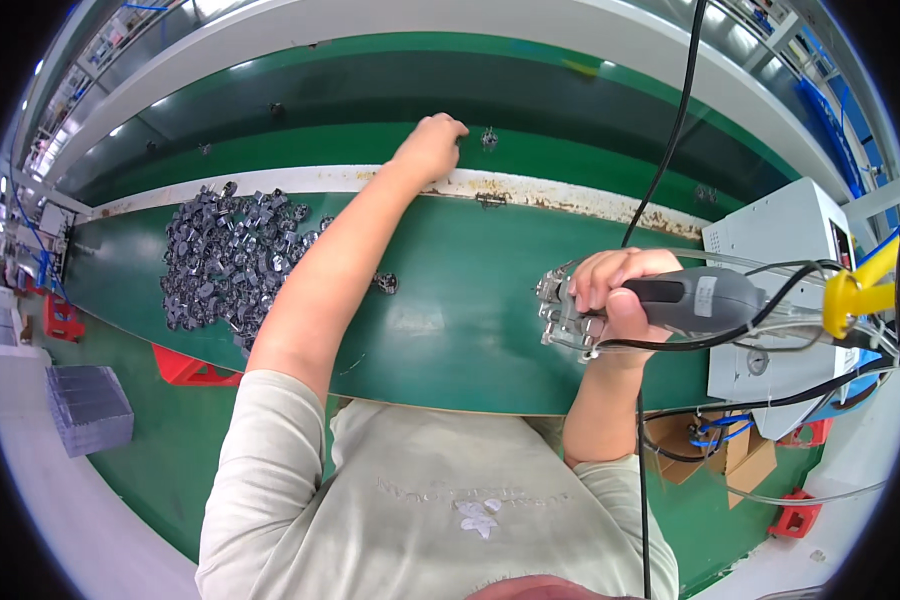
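Fingers of my right hand [632, 264] grip the gray tool [692, 300] over the right end of the counter [450, 350], presumably to steady it; from here I can't tell if my left hand [432, 148], past the far edge beside a small part [489, 138], holds anything.

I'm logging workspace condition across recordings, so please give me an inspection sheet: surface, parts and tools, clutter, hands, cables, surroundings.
Surface: green worktop, faint light marks; white ledge behind it, brown-stained.
Parts and tools: heap of small dark parts at left; grey-and-black handheld tool at right.
Clutter: one loose part right of the heap; a few on the green belt beyond.
Hands: left hand beside a small part on the belt, grip unclear; right hand grips the tool.
Cables: black cable hanging near the right hand.
Surroundings: white machine, open cardboard box below.
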The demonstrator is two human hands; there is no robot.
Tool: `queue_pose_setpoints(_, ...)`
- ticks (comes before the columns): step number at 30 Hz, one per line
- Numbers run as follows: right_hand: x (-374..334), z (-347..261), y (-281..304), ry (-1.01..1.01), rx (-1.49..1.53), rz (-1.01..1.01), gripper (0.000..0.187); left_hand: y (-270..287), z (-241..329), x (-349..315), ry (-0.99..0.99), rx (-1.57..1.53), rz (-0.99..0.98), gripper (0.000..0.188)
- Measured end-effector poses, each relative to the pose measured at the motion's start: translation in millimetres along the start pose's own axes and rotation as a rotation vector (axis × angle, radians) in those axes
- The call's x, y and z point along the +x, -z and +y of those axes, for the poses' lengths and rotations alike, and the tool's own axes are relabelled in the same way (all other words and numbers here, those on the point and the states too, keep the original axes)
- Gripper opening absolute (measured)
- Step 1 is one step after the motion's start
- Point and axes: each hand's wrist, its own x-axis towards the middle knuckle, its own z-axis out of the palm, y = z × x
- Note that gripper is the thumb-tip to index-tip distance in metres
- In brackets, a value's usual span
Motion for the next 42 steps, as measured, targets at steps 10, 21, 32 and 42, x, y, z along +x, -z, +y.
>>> queue_pose_setpoints(10, 2.1, -10.2, -0.7, -0.007, 0.082, -0.059, 0.030, 38.6, 122.2, -147.6, -0.222, -0.256, -0.170, 0.032)
queue_pose_setpoints(21, -3.1, 9.6, -6.3, -0.097, 0.042, -0.170, 0.027, 19.3, 116.7, -175.6, -0.244, -0.511, -0.122, 0.029)
queue_pose_setpoints(32, -3.9, 20.1, -9.8, -0.091, 0.001, -0.167, 0.025, 14.2, 110.6, -175.9, -0.271, -0.572, -0.145, 0.028)
queue_pose_setpoints(42, -5.0, 20.0, -13.0, -0.085, -0.073, -0.197, 0.026, 14.2, 112.0, -177.0, -0.270, -0.554, -0.148, 0.028)
